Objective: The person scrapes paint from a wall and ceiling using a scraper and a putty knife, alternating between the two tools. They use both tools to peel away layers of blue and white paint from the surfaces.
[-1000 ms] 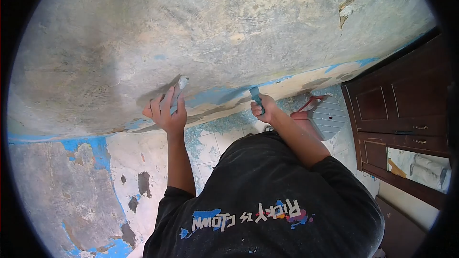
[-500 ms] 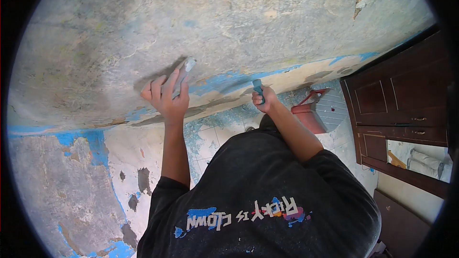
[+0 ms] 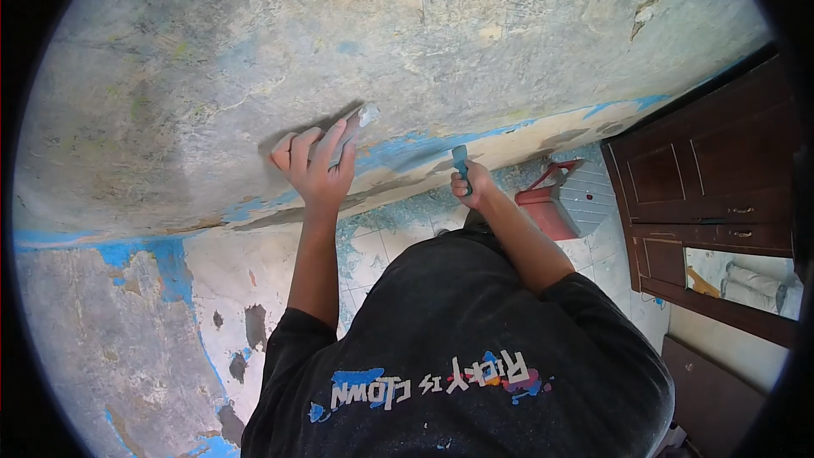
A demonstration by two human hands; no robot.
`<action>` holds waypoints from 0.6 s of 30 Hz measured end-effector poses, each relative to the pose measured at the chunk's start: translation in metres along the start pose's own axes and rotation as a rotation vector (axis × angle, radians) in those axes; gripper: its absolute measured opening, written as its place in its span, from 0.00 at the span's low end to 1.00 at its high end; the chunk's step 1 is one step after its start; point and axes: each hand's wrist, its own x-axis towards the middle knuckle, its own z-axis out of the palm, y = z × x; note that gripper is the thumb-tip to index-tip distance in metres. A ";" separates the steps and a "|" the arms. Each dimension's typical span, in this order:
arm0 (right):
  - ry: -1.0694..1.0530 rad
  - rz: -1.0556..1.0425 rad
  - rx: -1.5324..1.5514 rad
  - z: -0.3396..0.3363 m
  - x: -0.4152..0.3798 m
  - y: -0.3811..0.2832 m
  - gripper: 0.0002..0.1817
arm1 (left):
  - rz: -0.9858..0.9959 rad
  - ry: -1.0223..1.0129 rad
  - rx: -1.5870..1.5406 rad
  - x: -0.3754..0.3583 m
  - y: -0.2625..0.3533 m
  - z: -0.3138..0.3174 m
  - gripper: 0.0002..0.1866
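My left hand (image 3: 315, 168) lies against the rough grey wall (image 3: 254, 42), its fingers wrapped over a grey block (image 3: 366, 115). The pale, worn end of that block sticks out beyond the fingertips toward the upper right, and the hand covers most of the rest. Lower and to the right, my right hand (image 3: 475, 188) is closed around the handle of a teal scraper (image 3: 459, 155). Its flat blade points up toward the wall, near a strip of leftover blue paint (image 3: 407, 149).
Paint flakes litter the tiled floor (image 3: 373, 250) below the wall. A red stool or box with a grey top (image 3: 585, 195) stands to the right, beside a dark wooden cabinet (image 3: 704, 153). On the left, another wall (image 3: 110, 322) has peeling blue and cream paint.
My left hand has slid to the right along the wall with the block. My right hand and the scraper have shifted only slightly, to the right and down.
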 end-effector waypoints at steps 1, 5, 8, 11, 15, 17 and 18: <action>-0.002 -0.004 -0.005 -0.003 0.002 0.001 0.16 | 0.005 -0.007 -0.007 -0.001 0.000 0.001 0.16; -0.074 -0.002 0.020 0.016 -0.022 0.001 0.15 | -0.022 -0.006 -0.042 -0.009 -0.001 0.010 0.16; 0.000 -0.004 -0.010 0.005 0.000 0.002 0.14 | -0.043 -0.006 -0.066 -0.007 0.000 0.016 0.16; 0.015 -0.027 -0.006 0.001 0.006 0.004 0.14 | -0.039 -0.006 -0.074 -0.003 0.001 0.017 0.16; 0.041 -0.027 -0.085 0.023 -0.023 0.002 0.16 | -0.038 -0.004 -0.048 -0.004 0.001 0.020 0.15; 0.087 -0.001 -0.044 0.006 0.004 0.002 0.15 | -0.033 0.001 -0.033 -0.003 0.005 0.022 0.15; 0.067 0.002 -0.030 0.007 0.002 0.000 0.15 | -0.025 0.006 -0.021 -0.002 0.007 0.022 0.15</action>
